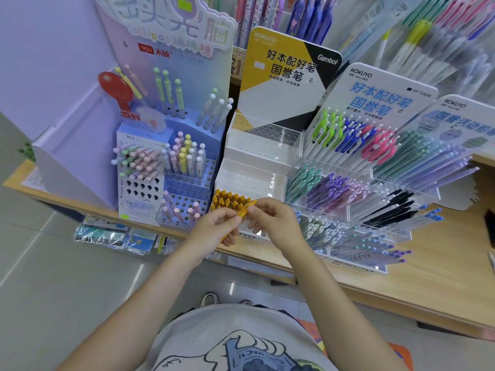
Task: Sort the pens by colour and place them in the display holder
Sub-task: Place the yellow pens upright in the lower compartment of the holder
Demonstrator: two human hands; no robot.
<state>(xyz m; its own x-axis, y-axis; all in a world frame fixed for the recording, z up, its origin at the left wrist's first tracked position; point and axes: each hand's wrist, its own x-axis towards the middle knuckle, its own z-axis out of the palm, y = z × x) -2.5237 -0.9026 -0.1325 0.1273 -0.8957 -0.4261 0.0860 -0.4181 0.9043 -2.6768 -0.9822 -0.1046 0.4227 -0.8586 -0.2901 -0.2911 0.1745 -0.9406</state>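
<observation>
A clear tiered display holder (262, 145) with a yellow, white and black backboard stands in the middle of the shelf. Its upper tiers hold no pens. Several mustard-yellow pens (230, 200) stand in its front row at the left. My left hand (217, 227) grips a bunch of yellow pens (226, 236) just below that row. My right hand (270, 219) pinches the top of one yellow pen (245, 211) from that bunch, right beside the left hand's fingers.
A blue holder (187, 180) with pastel round-topped pens stands to the left. A clear rack (361, 199) of green, blue, pink, purple and black pens fills the right. Packets (112, 234) hang under the wooden shelf edge (401, 298).
</observation>
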